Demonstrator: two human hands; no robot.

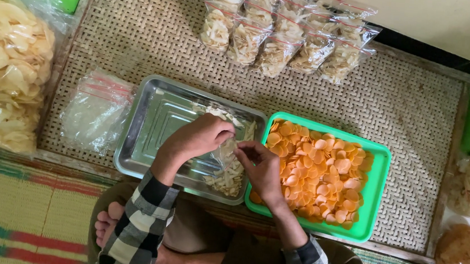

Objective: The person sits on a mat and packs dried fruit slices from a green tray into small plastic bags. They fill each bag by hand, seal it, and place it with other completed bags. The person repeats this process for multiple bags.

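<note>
- Sitting cross-legged, the person pinches a small clear bag (227, 148) between both hands over the metal tray (156, 125).
- The left hand (200, 137) is curled nearly closed, fingertips gripping the bag's top edge; the right hand (263, 165) is half closed, thumb and fingers holding the same bag from the other side.
- Pale chips (228, 177) lie heaped at the tray's right end; its left part is bare metal.
- A green tray (378, 184), touching the metal one, is filled with round orange chips (316, 170).
- Filled sealed bags (286, 29) lie in rows at the far edge of the woven mat (407, 107).
- A stack of empty bags (95, 111) lies just left of the metal tray, and a big sack of pale chips (2, 66) sits beyond.
</note>
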